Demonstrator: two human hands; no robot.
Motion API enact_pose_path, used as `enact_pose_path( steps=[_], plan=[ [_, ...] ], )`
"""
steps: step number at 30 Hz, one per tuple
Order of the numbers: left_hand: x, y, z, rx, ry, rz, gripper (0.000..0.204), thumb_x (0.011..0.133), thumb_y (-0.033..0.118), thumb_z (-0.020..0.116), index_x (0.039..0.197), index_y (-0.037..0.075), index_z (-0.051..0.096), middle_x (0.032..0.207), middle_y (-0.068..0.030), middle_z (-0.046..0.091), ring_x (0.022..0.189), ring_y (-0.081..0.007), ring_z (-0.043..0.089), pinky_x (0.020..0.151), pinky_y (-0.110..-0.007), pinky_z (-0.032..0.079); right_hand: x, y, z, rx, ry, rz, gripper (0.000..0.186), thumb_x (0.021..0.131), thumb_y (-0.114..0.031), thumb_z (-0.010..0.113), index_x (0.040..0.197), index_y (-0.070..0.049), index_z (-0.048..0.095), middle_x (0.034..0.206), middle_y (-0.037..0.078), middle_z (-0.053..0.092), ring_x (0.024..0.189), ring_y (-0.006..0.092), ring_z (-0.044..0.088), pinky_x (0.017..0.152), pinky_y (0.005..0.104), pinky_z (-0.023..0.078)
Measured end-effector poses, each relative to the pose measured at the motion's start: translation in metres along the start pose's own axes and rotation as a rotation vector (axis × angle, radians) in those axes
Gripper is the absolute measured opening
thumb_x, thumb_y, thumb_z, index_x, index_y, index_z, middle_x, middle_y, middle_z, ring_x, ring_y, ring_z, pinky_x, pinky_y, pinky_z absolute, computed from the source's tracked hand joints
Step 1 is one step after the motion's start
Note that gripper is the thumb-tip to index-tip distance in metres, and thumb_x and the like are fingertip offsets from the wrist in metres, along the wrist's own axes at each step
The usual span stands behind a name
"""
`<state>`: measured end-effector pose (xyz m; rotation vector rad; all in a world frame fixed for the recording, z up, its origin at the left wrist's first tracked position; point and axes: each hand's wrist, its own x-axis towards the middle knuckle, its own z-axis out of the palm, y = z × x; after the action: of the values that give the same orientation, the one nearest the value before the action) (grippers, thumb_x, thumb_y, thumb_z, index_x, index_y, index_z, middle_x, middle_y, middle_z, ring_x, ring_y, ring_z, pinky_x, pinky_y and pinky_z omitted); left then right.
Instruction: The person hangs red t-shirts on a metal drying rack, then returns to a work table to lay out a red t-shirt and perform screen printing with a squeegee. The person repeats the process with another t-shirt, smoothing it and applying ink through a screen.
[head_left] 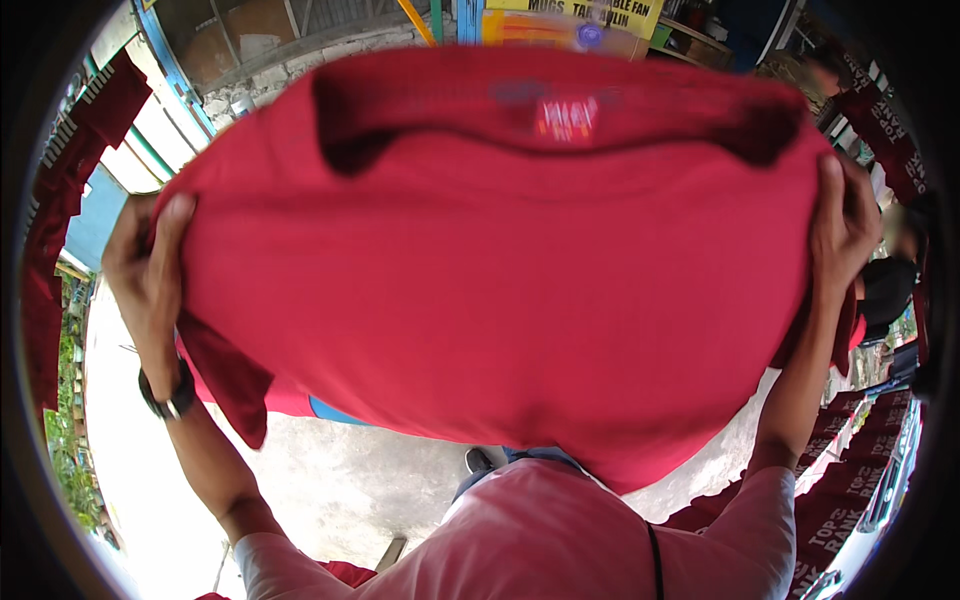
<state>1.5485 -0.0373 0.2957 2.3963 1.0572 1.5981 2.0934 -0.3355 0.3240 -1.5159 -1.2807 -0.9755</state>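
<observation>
A red T-shirt is spread wide in front of me, held up by both hands. Its neckline gapes at the top, with a small label inside the back collar, blurred. My left hand is closed on the shirt's left shoulder edge, thumb on the front; a dark watch sits on that wrist. At the opposite shoulder, my right hand pinches the cloth, thumb upward. One sleeve dangles below my left hand. The shirt's lower part hangs near my body, and its back is hidden.
Dark red printed shirts hang in rows at the far left and lower right. A person in black is at the right edge. Behind the shirt stand a stone wall and a yellow sign. Concrete floor lies below.
</observation>
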Motion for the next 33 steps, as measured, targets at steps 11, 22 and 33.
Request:
enact_pose_path(
  steps=[11, 22, 33],
  plan=[
    [0.066, -0.192, 0.332, 0.053, -0.705, -0.111, 0.04, 0.098, 0.039, 0.074, 0.088, 0.001, 0.067, 0.064, -0.0118, 0.056, 0.06, -0.0216, 0.052, 0.065, -0.041, 0.048, -0.094, 0.176, 0.346, 0.039, -0.706, 0.251, 0.037, 0.096, -0.048, 0.072, 0.094, -0.011, 0.074, 0.073, 0.014, 0.07, 0.068, 0.0352, 0.068, 0.064, 0.0437, 0.052],
    [-0.061, -0.287, 0.48, 0.221, -0.648, -0.192, 0.025, 0.106, 0.029, 0.059, 0.105, 0.005, 0.06, 0.098, -0.0254, 0.069, 0.095, -0.0511, 0.063, 0.076, -0.056, 0.049, -0.253, 0.236, 0.476, 0.071, -0.799, 0.306, 0.039, 0.1, -0.046, 0.067, 0.089, -0.008, 0.068, 0.076, 0.01, 0.07, 0.073, 0.0368, 0.069, 0.064, 0.0474, 0.053],
    [-0.102, -0.214, 0.425, 0.518, -0.339, -0.056, 0.054, 0.098, 0.027, 0.066, 0.147, 0.008, 0.051, 0.144, -0.0197, 0.052, 0.137, -0.04, 0.046, 0.115, -0.054, 0.034, -0.245, 0.164, 0.368, 0.003, -0.551, 0.145, 0.036, 0.095, -0.029, 0.074, 0.127, -0.013, 0.068, 0.128, 0.012, 0.063, 0.119, 0.035, 0.059, 0.101, 0.0499, 0.046]
  ],
)
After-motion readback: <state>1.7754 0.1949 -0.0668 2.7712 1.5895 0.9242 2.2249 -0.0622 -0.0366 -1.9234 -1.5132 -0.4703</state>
